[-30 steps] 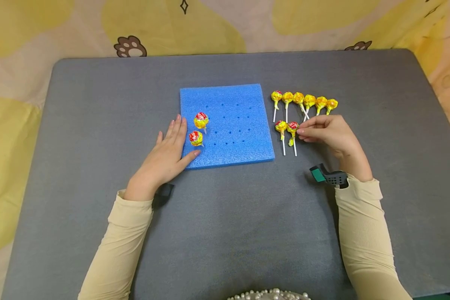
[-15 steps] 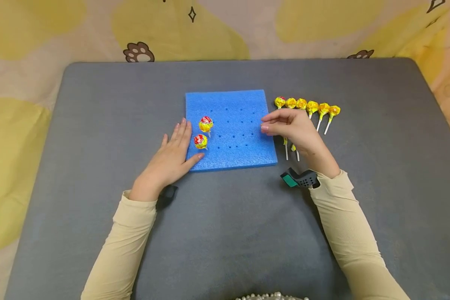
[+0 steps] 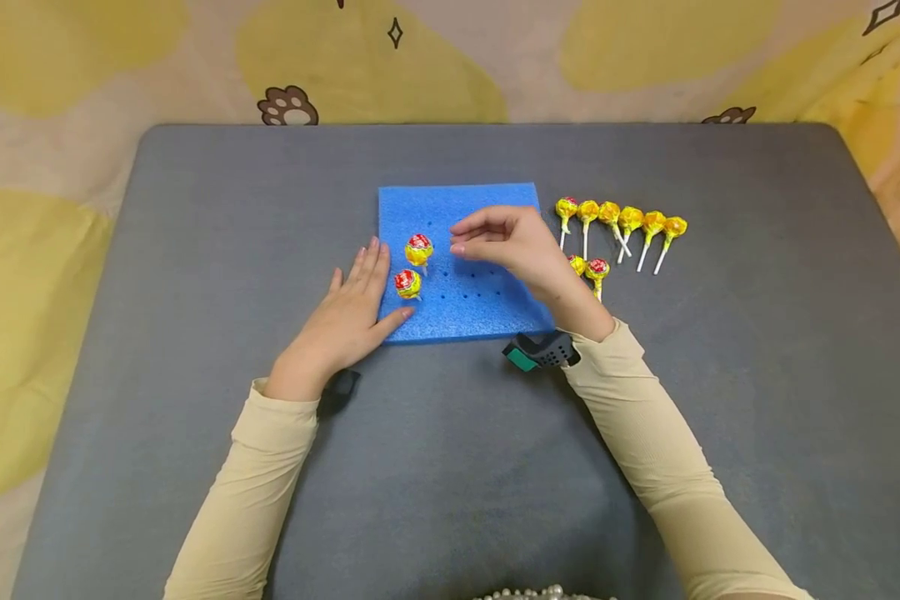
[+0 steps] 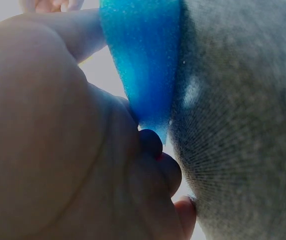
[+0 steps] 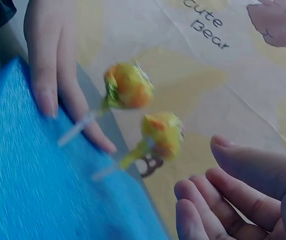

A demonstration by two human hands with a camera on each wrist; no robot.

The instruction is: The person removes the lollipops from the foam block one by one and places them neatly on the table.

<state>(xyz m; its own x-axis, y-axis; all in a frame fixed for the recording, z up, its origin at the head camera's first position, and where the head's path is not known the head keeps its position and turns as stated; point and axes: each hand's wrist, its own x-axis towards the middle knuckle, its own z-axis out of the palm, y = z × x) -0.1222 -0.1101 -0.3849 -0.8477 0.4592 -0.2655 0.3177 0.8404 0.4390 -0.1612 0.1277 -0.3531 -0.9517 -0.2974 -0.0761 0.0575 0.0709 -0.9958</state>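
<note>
A blue foam board (image 3: 457, 200) dotted with small holes lies on the table. Two lollipops in yellow and red wrappers stand in its left part: the farther lollipop (image 3: 418, 247) and the nearer lollipop (image 3: 408, 283). My left hand (image 3: 341, 321) rests along the board's left edge, fingers straight and thumb on the near left corner. Over the middle of the board is my right hand (image 3: 521, 254), just right of the farther lollipop. In the right wrist view its thumb (image 5: 255, 165) stands apart from the loosely bent fingers, and nothing is between them.
Right of the board lies a row of several lollipops (image 3: 631, 218) on the grey table (image 3: 435, 467). Closer to me is a pair, whose right lollipop (image 3: 597, 268) shows while the other is partly behind the right hand. A patterned cloth (image 3: 450, 58) hangs beyond the table.
My right hand has moved left, from beside the nearer pair of loose lollipops to above the board, without bringing a lollipop. My left hand keeps its place on the board; the head view has shifted slightly.
</note>
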